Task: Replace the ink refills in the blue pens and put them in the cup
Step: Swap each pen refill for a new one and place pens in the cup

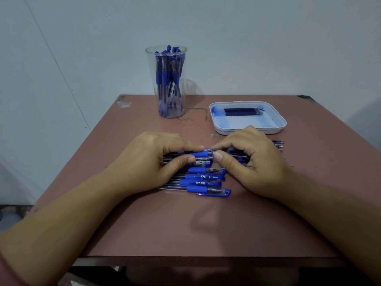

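Reddish table (206, 228) is carrying everything; clear cup (166, 83) at the back is already holding many finished pens, white tray (280, 122) to its right is holding dark refills (242, 111). Left hand (152, 157) is pinching 1 blue pen (200, 155) by the grip above the waiting row of pens (204, 180); right hand (251, 159) is pinching its tip end (probably unscrewing). Keep the barrel steady, twist only the tip.

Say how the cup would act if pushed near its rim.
The cup is tall and narrower at its base, so it likely tips rather than slides. Full of pens, it is probably heavy for its size.
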